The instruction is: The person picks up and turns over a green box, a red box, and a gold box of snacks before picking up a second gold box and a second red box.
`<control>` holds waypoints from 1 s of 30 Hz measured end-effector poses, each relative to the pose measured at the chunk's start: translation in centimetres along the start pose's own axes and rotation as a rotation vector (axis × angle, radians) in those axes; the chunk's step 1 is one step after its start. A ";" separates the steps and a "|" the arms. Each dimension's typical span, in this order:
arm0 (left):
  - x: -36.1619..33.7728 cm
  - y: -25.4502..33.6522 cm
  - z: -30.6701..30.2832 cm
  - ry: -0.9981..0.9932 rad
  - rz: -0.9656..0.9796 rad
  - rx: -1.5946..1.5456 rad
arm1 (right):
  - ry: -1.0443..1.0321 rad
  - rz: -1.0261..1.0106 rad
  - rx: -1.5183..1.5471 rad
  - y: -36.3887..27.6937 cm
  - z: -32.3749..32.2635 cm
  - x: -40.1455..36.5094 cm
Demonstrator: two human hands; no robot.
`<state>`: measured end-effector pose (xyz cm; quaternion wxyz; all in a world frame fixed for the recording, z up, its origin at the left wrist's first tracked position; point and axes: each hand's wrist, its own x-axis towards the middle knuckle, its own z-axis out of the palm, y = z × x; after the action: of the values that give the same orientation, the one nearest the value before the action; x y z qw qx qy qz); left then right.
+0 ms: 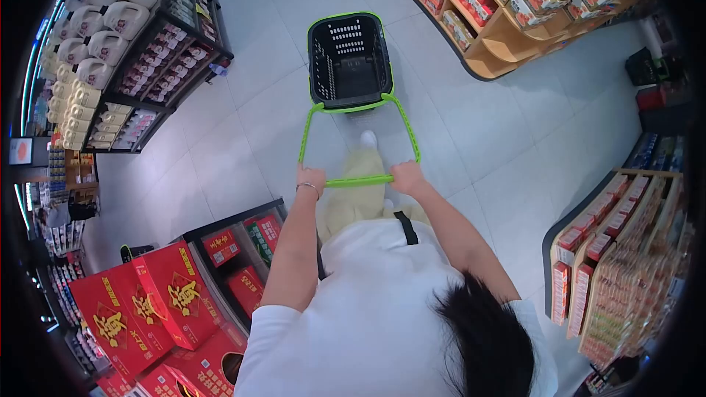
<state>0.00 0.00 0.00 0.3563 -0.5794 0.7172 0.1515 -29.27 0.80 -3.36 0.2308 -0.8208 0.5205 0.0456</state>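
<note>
Basket [351, 66], black, one: stood on the floor [257, 117] ahead of me. Handle [360, 181], green: my left hand [312, 178] and right hand [407, 176] gripped its near corners. Red boxes [110, 323]: sat to my left.

Clock from handle [360, 181]: basket [346, 77] at 12, floor [257, 114] beneath; shoe [368, 139] between basket and handle. Left hand [313, 178] on handle's 9 o'clock end, right hand [406, 176] on 3 o'clock end. Jugs [90, 20] atop shelf [168, 22] at 10. Cartons [533, 7] on stand [489, 55] between 1 and 2. Rack [548, 265] at 4. Piled boxes [180, 294] at 8.
</note>
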 end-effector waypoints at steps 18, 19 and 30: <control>26.8 -11.0 -25.4 0.172 0.002 0.041 | -0.002 0.070 0.049 12.3 -19.1 29.8; 28.2 -11.4 -26.1 0.199 0.005 0.049 | 0.007 0.065 0.053 12.8 -19.6 30.7; 44.9 -8.7 -43.6 0.094 0.050 -0.052 | -0.061 0.028 -0.039 30.1 -32.3 47.1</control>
<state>-9.86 -62.41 1.38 0.3032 -0.5768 0.7432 0.1518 -39.52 -62.82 0.50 0.2298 -0.8161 0.5235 0.0842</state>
